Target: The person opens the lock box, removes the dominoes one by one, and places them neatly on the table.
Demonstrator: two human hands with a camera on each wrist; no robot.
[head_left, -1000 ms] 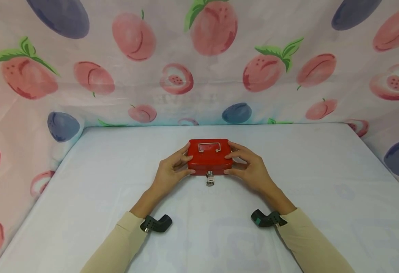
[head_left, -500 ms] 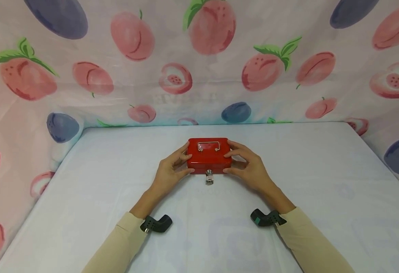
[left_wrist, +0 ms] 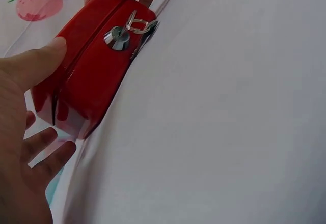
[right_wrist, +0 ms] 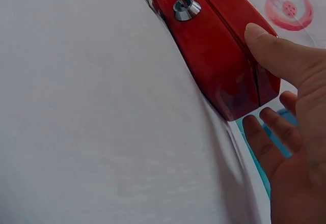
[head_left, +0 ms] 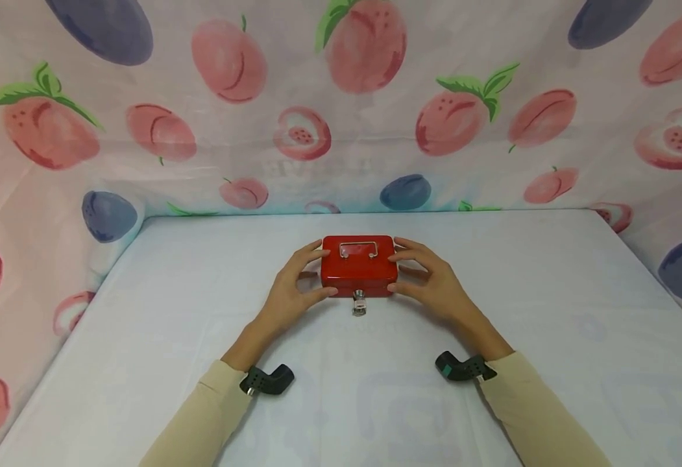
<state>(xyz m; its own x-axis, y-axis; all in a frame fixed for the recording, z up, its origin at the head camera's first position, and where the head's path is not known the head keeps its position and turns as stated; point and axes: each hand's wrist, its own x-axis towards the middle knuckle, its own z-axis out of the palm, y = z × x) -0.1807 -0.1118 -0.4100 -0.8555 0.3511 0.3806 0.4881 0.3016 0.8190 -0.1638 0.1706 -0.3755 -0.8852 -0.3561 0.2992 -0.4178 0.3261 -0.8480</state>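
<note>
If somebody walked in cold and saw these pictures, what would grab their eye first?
Probably the glossy red box, toward the far edge of the white table, with the left hand and right hand at its two ends. Next, the silver lock on its near side, with keys hanging there. Then the peach-printed backdrop behind.
</note>
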